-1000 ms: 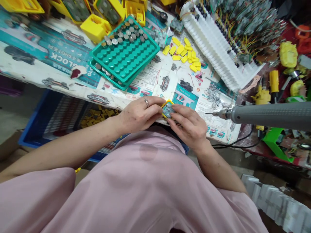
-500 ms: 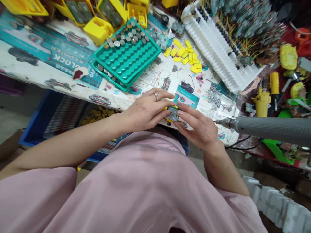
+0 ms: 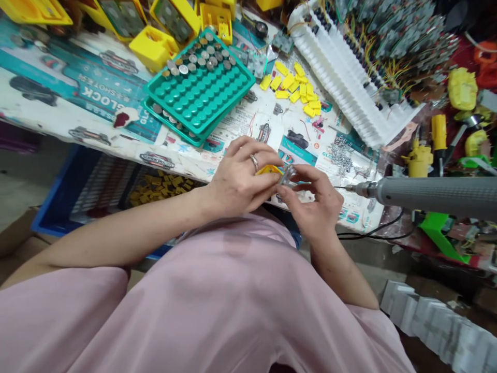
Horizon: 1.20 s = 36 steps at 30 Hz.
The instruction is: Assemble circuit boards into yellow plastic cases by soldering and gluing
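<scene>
Close to my body at the table's front edge, my left hand (image 3: 244, 178) is closed around a small yellow plastic casing (image 3: 268, 170), most of it hidden by the fingers. Against its right end is a small grey piece (image 3: 287, 175), tilted up on edge. The thumb and fingers of my right hand (image 3: 313, 201) pinch this piece. Whether the grey piece and the casing are joined, I cannot tell. A grey electric screwdriver (image 3: 430, 194) hangs just right of my right hand, its tip near the knuckles.
Stacked green trays (image 3: 186, 101) hold coin-like metal discs. Small yellow parts (image 3: 289, 83), loose screws (image 3: 341, 155) and a white foam rack (image 3: 337, 77) with wired boards lie beyond my hands. Yellow casings (image 3: 153, 47) stand at the back left. A blue crate (image 3: 58, 191) sits below the table.
The grey piece has turned from lying flat to standing tilted on edge. My right hand has shifted slightly left and changed from straight fingers to a curled pinch.
</scene>
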Tool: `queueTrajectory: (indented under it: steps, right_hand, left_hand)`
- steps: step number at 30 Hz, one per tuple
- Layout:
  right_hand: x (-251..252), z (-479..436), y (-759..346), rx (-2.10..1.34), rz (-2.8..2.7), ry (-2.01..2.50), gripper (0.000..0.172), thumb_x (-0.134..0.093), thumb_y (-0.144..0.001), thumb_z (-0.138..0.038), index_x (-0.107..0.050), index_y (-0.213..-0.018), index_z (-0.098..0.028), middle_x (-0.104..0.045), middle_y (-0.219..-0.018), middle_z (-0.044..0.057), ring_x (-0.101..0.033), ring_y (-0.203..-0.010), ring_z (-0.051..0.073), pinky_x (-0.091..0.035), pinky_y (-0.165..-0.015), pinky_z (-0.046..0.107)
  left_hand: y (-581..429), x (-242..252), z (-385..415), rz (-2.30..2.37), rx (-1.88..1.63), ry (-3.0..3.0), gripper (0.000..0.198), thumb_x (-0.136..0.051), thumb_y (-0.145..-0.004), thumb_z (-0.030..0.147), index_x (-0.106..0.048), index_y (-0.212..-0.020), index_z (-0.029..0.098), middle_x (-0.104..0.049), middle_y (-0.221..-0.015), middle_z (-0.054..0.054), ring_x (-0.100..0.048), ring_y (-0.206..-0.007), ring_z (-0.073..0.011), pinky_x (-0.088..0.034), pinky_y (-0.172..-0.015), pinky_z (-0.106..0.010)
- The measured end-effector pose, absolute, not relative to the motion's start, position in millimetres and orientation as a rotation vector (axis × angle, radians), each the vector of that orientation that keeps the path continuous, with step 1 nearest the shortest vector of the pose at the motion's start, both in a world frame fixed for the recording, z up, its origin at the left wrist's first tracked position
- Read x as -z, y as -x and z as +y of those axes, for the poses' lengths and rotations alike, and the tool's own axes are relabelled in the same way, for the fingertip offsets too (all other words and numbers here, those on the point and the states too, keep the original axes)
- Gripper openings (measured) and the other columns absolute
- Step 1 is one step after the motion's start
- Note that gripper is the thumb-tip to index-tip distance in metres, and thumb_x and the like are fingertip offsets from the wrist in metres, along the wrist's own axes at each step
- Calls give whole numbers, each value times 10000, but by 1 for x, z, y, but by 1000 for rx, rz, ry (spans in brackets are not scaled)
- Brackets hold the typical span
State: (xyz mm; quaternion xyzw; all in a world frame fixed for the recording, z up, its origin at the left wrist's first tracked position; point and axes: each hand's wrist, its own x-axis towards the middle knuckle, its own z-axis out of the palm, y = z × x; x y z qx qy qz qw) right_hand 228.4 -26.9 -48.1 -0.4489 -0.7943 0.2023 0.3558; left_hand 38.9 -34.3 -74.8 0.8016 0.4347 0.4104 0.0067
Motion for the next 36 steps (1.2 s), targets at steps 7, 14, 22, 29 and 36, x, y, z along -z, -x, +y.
queueTrajectory:
  steps: [7,14,22,29,36]
  right_hand:
    - [54,-24,-232,-911,-1813,1204,280,-709,-867,-319,-639,-1131,-258,-743,-1065,27,-726,-867,130,-632,-754,248]
    - [52,-30,-238,-1029,-1773,1127,328,-708,-862,-277,-615,-1176,-261,-715,-1169,69,-724,-999,157,-639,-799,272]
    - [56,-39,-239,-1002,-1842,1076,353,-665,-888,-277,-578,-1230,-263,-699,-1221,72,-721,-1020,156,-644,-813,276]
    - [47,-29,-231,-596,-2100,1033,384,-658,-871,-211,-615,-1245,-286,-725,-1189,50,-722,-1021,178,-649,-759,280]
    - [45,-20,-226,-384,-2243,998,386,-654,-864,-182,-636,-1234,-292,-732,-1162,64,-720,-1034,199,-644,-860,339]
  left_hand:
    - [-23,76,-48,1385,-1110,-2498,298,-622,-893,320,-634,-1188,280,-715,-1215,-38,-629,-1182,-244,-469,-1048,-497]
    - [-23,89,-58,1318,-1133,-2567,418,-594,-910,220,-571,-1327,226,-716,-1246,-87,-638,-1172,-242,-517,-976,-457]
    - [-23,94,-55,1276,-1147,-2673,419,-615,-906,211,-591,-1321,265,-716,-1248,-64,-634,-1176,-233,-522,-984,-448]
    - [-22,93,-56,1291,-1134,-2743,371,-630,-903,239,-618,-1273,251,-673,-1322,-97,-619,-1230,-241,-530,-1009,-446]
    - [-16,94,-56,1229,-1084,-2716,374,-585,-919,214,-616,-1291,230,-665,-1339,-119,-635,-1222,-237,-554,-1005,-428]
